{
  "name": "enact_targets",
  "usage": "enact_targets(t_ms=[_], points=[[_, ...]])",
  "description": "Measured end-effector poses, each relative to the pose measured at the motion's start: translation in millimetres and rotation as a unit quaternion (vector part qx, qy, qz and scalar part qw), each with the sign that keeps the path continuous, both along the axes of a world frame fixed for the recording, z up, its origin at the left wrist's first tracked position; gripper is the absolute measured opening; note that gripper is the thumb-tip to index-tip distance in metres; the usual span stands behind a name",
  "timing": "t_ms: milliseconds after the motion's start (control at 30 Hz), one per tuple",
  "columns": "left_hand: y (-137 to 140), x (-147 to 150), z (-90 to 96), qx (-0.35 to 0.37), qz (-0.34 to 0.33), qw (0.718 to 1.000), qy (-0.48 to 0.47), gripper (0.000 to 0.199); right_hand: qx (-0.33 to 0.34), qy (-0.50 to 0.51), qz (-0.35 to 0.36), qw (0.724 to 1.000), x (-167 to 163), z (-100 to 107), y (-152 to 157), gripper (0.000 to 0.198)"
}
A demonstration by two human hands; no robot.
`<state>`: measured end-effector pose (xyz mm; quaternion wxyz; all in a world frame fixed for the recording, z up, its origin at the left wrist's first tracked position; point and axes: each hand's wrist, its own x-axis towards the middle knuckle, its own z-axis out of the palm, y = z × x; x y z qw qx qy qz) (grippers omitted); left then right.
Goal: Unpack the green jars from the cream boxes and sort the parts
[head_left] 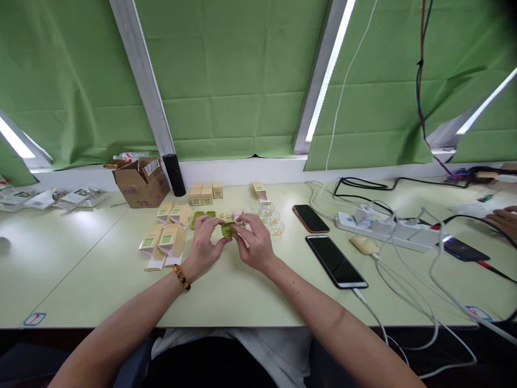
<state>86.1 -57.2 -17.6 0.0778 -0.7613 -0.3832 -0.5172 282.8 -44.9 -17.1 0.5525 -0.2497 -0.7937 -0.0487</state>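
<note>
My left hand (204,245) pinches the left side of a small green square dish-like piece (228,230) just above the table. From the other side my right hand (255,241) grips the same piece, with its fingertips over the top. Behind my left hand lie more green square pieces (207,214), partly covered by the fingers. Beyond my right hand sit several clear plastic cups (276,225) with small yellow bits in them. To the left stand several open kraft paper boxes (172,237), each with a green square on its front.
Small closed kraft boxes (207,194) and one open box (259,191) stand farther back. A cardboard carton (141,183) and black cylinder (174,174) are at the back left. Phones (336,261), a power strip (385,230) and tangled cables fill the right, near another person's hand (504,220).
</note>
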Motion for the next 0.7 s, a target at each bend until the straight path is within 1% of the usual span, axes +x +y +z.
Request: enact_targets(t_ms=[100, 233, 467, 600, 700], points=[[-2.0, 0.0, 0.0, 0.025, 0.005, 0.999, 0.030, 0.036, 0.026, 0.015, -0.056, 0.998, -0.9, 0.7, 0.3, 0.026], [-3.4, 0.4, -1.1, 0.033, 0.013, 0.998, 0.049, 0.034, 0.024, -0.001, -0.090, 0.996, -2.3, 0.7, -1.1, 0.022], [-3.2, -0.5, -3.8, 0.039, 0.001, 0.997, 0.067, 0.035, 0.063, -0.019, -0.104, 0.992, -5.1, 0.5, -1.3, 0.021], [-4.2, -0.2, -4.2, 0.032, 0.012, 0.997, 0.068, 0.035, 0.053, -0.031, -0.107, 0.992, -5.5, -0.8, 1.0, 0.021], [-4.6, 0.2, -3.4, 0.033, 0.025, 0.997, 0.068, 0.033, 0.057, -0.046, -0.111, 0.991, -5.5, -1.3, 1.5, 0.019]])
